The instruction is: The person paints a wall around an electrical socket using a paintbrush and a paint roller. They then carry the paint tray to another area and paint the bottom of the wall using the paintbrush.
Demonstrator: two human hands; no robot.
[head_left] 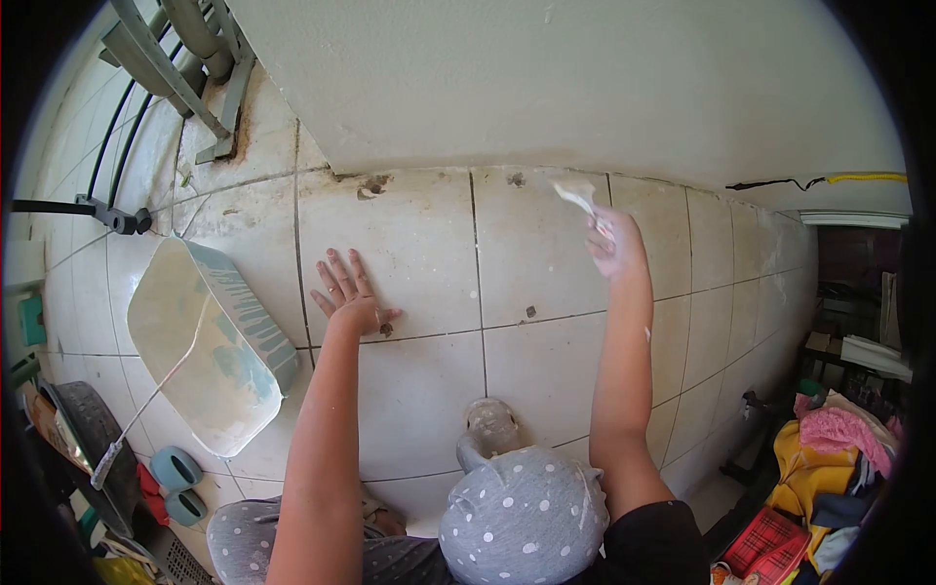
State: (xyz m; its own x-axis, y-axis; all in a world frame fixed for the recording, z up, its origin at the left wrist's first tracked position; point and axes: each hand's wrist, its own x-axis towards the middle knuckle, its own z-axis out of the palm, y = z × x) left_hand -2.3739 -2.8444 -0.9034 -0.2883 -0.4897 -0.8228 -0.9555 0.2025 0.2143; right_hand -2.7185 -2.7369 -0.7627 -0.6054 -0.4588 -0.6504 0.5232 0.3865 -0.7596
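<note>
My left hand point(353, 297) lies flat on the floor tiles point(409, 244) with its fingers spread, holding nothing. To the right, my right hand point(614, 242) is wrapped round the handle of a brush point(575, 193), whose pale end points up and left toward the foot of the white wall point(585, 78). Motion blurs that hand a little. A paint-marked basin point(180, 341) rests on the floor left of my left hand, with a thin rod point(171, 375) across its rim.
Metal supports and pipes point(180, 58) stand at the upper left. Blue slippers point(178, 483) lie below the basin. Clothes point(829, 458) are heaped at the lower right. A black and yellow cable point(829, 180) runs along the wall. My foot point(490, 427) is at the lower middle.
</note>
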